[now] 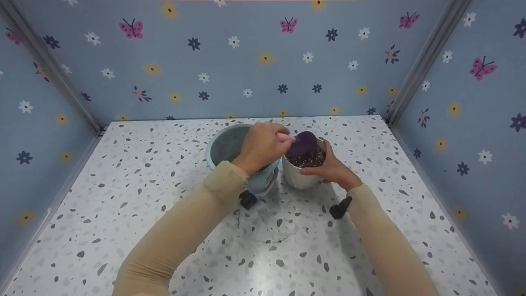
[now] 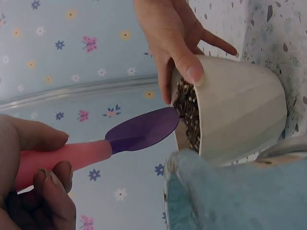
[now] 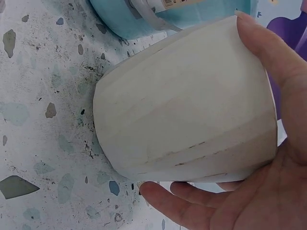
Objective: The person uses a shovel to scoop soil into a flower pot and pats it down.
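Observation:
My left hand (image 1: 261, 144) grips the pink handle of a small trowel (image 2: 141, 129) with a purple blade. The blade's tip is at the mouth of a white plant pot (image 3: 187, 105); no soil shows on the blade face seen in the left wrist view. Dark soil with pale specks (image 1: 310, 159) fills the pot close to its rim. My right hand (image 1: 332, 167) holds the pot from the right, thumb on the near side and fingers round the other side. Upright on the surface, the pot stands beside a light blue bucket (image 1: 208, 150), which my left forearm partly covers.
The bucket has a light handle (image 3: 148, 14) hanging on its side and a label. Both containers stand on a white speckled tabletop (image 1: 156, 164). Blue panels with flowers and butterflies (image 1: 246, 61) enclose the back and both sides.

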Available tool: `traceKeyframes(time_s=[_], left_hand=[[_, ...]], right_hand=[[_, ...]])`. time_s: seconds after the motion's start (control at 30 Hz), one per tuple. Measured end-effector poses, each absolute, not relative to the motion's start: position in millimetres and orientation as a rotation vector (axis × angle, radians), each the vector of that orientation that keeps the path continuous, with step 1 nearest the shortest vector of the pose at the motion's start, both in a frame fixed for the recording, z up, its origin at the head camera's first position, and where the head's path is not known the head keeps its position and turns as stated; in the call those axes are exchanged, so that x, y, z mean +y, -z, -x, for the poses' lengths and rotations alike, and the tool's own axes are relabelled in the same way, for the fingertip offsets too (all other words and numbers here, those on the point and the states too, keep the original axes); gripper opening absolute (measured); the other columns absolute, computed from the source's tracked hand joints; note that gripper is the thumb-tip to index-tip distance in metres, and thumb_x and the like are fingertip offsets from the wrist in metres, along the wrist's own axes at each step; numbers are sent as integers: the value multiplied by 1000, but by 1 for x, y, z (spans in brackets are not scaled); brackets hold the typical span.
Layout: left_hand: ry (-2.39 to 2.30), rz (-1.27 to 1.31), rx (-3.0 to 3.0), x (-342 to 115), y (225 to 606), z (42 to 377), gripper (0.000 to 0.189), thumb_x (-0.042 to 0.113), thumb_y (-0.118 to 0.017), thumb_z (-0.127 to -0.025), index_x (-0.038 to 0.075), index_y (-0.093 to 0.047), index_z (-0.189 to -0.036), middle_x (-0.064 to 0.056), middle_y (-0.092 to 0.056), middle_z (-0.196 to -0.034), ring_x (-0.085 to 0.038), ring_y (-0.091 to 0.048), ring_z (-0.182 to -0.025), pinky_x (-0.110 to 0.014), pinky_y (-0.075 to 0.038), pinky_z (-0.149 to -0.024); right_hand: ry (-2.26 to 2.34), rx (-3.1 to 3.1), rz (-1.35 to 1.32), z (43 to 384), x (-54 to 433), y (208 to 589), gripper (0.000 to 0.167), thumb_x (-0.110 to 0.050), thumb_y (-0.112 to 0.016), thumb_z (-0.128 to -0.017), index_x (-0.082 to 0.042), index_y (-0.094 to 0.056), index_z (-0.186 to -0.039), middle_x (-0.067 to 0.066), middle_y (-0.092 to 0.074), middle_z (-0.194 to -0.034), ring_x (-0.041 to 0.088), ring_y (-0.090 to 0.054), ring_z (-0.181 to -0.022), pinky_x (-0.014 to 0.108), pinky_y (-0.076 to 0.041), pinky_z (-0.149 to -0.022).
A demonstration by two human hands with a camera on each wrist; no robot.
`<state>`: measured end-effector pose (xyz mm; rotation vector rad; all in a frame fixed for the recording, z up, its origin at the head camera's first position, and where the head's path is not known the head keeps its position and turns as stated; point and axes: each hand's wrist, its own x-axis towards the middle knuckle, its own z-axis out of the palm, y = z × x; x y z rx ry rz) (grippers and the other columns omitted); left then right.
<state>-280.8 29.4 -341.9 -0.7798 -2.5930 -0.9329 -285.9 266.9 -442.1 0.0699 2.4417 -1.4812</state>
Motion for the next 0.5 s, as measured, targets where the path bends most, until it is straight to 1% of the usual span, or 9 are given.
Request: traceKeyframes(time_s=[0.1, 0.23, 0.4, 0.5], left_hand=[[891, 821, -2609, 29, 347, 276, 21, 22, -67, -89, 9, -79, -100, -3, -75, -95, -20, -69, -82, -35, -55, -71], [829, 799, -2587, 29, 356, 278, 20, 20, -66, -90, 9, -78, -101, -4, -75, -96, -23, -70, -83, -40, -55, -70], [717, 778, -2573, 31, 365, 283, 18, 23, -65, -92, 10, -76, -98, -6, -75, -91, -27, -70, -78, -44, -55, -65], [688, 764, -2533, 31, 366, 285, 16, 20, -65, -91, 10, -76, -97, -7, -74, -88, -29, -69, -74, -45, -54, -61]], right_hand=[[1470, 2441, -79, 285, 266, 443, 140, -48, -89, -68, -26, 18, -155, 16, -6, -162, 40, -35, -135, 60, -44, -94], [1452, 2437, -107, 284, 265, 445, 142, -51, -88, -68, -25, 21, -155, 16, -1, -163, 41, -32, -138, 61, -43, -95], [1450, 2421, -115, 285, 266, 445, 142, -50, -88, -69, -25, 22, -155, 14, 3, -164, 41, -29, -140, 61, -43, -96], [1457, 2434, -111, 287, 267, 444, 143, -50, -89, -68, -25, 22, -155, 13, 4, -164, 41, -28, -140, 60, -44, -95]])
